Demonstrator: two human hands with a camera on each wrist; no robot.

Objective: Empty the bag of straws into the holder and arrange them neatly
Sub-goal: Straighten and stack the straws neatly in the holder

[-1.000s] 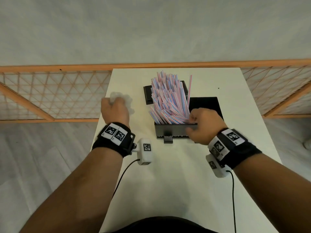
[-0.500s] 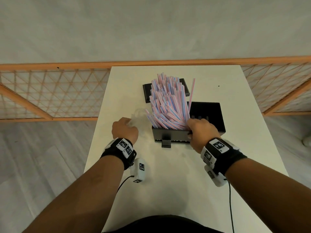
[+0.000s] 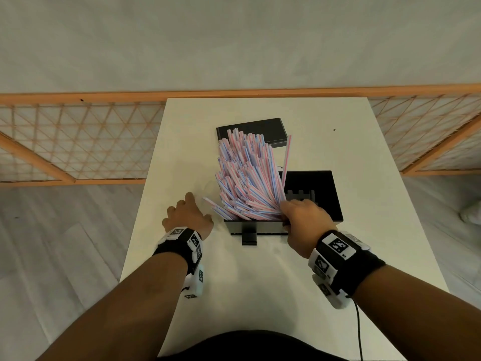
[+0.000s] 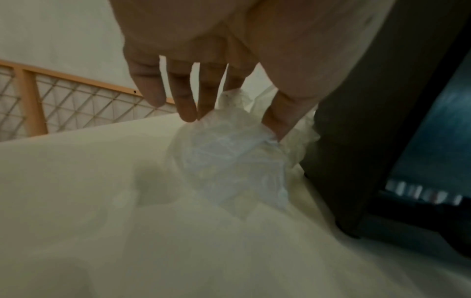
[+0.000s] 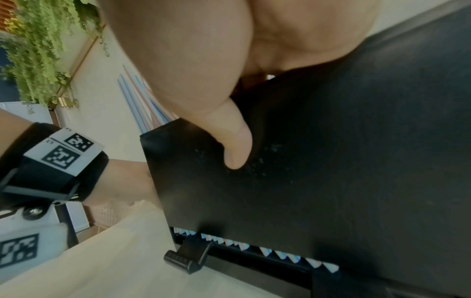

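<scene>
Head view: your desk (image 3: 260, 295) carries the black holder (image 3: 260, 226) near its centre, with a black lid (image 3: 250, 127) lying behind it toward the far edge. The straws (image 3: 247, 178) stand in the holder as a loose, splayed bundle leaning toward the far-left corner; one straw stands apart on the right side of the bundle. The row of straw tips shows through the slot at the holder's base in the right wrist view.

Change to note: one second ago your left hand (image 3: 186, 217) was raised above the desk with the crumpled bag (image 4: 229, 161) balled in it. It has since come down to the desk, just left of the holder. The left wrist view shows the fingers (image 4: 186, 100) spread and nearly straight, their tips touching the bag as it lies on the desk, so the bag is being let go. Judgement: emptying is complete; arranging remains.

Your right hand (image 3: 302, 222) has kept its place at the holder's near right corner. Its thumb (image 5: 229, 139) presses the front wall while the fingers curl over the rim against the straws.

Writing: none legible. The wristbands (image 3: 338, 246) carry only square black-and-white marker codes.
</scene>
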